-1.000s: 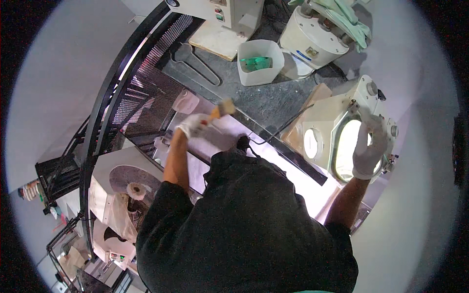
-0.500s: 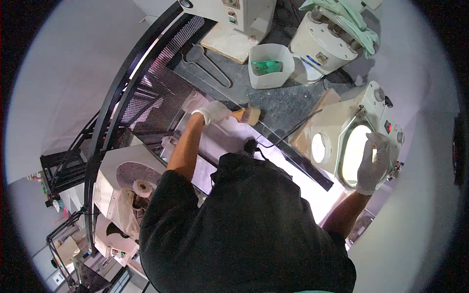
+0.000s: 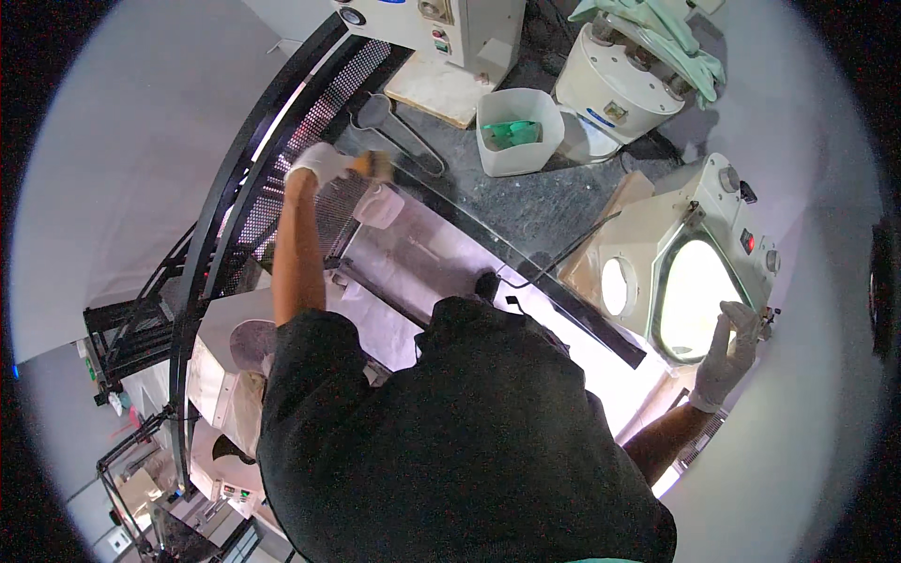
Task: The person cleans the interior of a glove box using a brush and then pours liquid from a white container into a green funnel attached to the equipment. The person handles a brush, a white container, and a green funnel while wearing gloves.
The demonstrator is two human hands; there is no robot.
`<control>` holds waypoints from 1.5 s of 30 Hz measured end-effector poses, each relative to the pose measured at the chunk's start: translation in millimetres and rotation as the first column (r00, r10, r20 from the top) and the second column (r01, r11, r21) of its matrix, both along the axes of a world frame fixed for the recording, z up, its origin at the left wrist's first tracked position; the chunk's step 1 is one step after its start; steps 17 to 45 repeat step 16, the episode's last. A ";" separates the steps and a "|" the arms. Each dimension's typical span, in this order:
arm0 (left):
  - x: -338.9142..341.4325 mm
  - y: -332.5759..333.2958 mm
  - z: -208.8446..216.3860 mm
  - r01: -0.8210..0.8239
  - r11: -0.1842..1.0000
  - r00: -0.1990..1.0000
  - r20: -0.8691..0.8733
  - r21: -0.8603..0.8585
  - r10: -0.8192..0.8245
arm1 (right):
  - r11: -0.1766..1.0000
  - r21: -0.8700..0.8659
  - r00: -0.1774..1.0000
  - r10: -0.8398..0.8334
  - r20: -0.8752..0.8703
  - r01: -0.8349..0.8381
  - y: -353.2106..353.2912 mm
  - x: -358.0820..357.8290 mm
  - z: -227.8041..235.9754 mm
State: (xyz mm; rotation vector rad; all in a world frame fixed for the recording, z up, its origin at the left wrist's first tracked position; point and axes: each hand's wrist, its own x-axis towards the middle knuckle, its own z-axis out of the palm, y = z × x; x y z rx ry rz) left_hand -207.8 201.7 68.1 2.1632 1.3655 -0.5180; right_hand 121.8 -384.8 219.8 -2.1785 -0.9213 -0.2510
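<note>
My left hand (image 3: pixel 320 163), in a white glove, is closed on a wide brush (image 3: pixel 375 166), which is smeared by motion. It is over the left end of the dark bench, near the perforated black panel. A round, long-handled metal tool (image 3: pixel 374 111) lies beside the brush on the bench. My right hand (image 3: pixel 730 357), also gloved in white, has its fingers stretched out at the lower right edge of a brightly lit window (image 3: pixel 696 298) on a cream machine (image 3: pixel 648 253). The fingertips seem to rest on the window's rim.
A white tub (image 3: pixel 519 155) with green pieces stands on the dark bench (image 3: pixel 469 206). Behind it are a round white machine (image 3: pixel 615 84) draped with green gloves (image 3: pixel 671 33) and a white upright machine (image 3: pixel 469 38). A clear container (image 3: pixel 379 205) sits below the bench edge. A black cable (image 3: pixel 563 251) crosses the edge.
My left hand has swept the brush left and away along the bench. My right hand has slid down off the lit window's middle to its lower right edge.
</note>
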 end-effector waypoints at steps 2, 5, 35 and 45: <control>8.7 -13.0 -42.8 0.187 0.978 0.970 0.177 -0.088 -0.169 | 1.000 -0.012 1.000 0.013 -0.014 -0.014 4.5 0.3 -3.0; -9.7 12.2 -105.2 0.206 0.977 0.974 0.099 -0.044 -0.201 | 0.998 0.023 0.997 0.064 -0.046 -0.063 14.6 0.5 -10.5; -30.9 37.3 2.0 -0.143 0.844 0.966 -0.112 0.516 0.232 | 0.999 -0.022 0.997 0.021 -0.073 -0.023 3.8 -4.4 -14.4; -30.9 37.3 2.0 -0.143 0.844 0.966 -0.112 0.516 0.232 | 0.999 -0.022 0.997 0.021 -0.073 -0.023 3.8 -4.4 -14.4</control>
